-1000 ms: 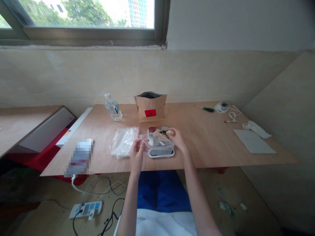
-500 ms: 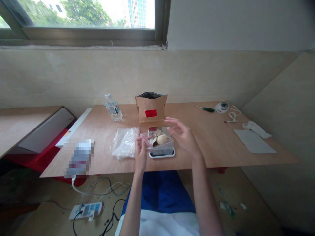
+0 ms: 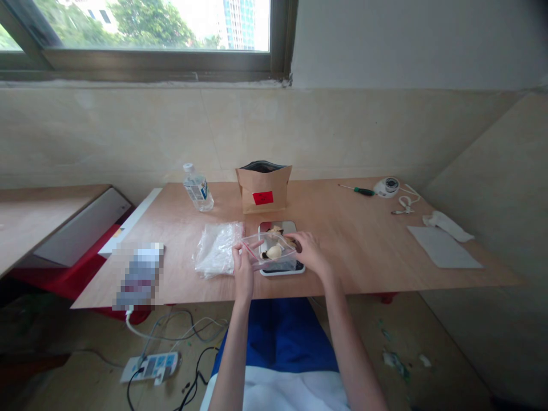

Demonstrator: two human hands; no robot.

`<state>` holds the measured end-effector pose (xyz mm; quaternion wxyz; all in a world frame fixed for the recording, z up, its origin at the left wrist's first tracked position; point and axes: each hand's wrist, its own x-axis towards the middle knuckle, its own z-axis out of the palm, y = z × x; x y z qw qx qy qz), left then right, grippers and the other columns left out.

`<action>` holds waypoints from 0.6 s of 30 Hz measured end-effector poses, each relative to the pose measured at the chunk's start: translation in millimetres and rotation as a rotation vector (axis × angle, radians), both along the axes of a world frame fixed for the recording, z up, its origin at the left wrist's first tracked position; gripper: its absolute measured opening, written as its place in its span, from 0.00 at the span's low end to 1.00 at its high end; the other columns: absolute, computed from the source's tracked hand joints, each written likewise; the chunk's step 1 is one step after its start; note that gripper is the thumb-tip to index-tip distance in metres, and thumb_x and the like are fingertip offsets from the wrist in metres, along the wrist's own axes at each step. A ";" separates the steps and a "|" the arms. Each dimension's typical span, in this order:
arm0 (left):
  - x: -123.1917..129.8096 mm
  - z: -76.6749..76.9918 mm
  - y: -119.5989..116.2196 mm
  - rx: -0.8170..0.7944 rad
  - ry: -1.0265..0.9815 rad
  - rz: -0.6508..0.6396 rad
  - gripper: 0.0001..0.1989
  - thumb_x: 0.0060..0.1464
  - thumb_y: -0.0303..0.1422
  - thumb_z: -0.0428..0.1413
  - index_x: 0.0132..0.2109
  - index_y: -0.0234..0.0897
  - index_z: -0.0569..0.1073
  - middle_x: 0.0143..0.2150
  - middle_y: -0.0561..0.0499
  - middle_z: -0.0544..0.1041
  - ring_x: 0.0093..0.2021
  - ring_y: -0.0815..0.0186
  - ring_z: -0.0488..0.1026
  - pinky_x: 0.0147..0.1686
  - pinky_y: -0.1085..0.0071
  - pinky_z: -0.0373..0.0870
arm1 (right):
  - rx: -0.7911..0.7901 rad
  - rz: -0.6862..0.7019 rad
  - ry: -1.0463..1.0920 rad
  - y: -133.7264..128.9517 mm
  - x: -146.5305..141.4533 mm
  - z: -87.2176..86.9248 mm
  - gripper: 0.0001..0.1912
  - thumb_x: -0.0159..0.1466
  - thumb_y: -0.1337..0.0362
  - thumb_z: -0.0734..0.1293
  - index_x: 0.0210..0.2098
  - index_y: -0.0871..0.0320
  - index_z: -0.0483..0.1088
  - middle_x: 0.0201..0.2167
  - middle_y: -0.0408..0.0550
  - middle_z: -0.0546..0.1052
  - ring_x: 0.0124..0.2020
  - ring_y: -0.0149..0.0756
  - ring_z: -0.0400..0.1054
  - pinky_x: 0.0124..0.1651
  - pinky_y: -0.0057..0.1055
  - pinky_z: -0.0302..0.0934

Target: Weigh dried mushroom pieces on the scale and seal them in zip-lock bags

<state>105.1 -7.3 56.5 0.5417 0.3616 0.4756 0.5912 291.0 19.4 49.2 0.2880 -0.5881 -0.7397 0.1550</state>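
Over the kitchen scale point(image 3: 282, 272), left hand point(image 3: 244, 273) and right hand point(image 3: 310, 253) gripping a clear zip bag point(image 3: 273, 250).

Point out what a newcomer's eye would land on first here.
At the middle of the wooden table, a clear zip bag of pale chunks sits over a flat silver scale, pinched by the left hand, with the right hand at its other side. Behind it stands a kraft pouch bearing a red label.

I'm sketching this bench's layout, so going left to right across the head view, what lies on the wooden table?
Blurred-out object, plastic water bottle, crumpled clear plastic bag, kraft paper pouch with red label, green-handled screwdriver, coiled white cable, grey sheet.
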 end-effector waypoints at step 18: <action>3.8 0.1 0.1 0.002 0.029 0.023 0.14 0.56 0.46 0.46 0.40 0.42 0.56 0.45 0.47 0.75 0.29 0.68 0.73 0.24 0.69 0.74 | 0.117 -0.139 0.728 -14.2 -17.4 54.0 0.18 0.62 0.51 0.61 0.41 0.57 0.71 0.37 0.48 0.76 0.36 0.36 0.70 0.39 0.29 0.62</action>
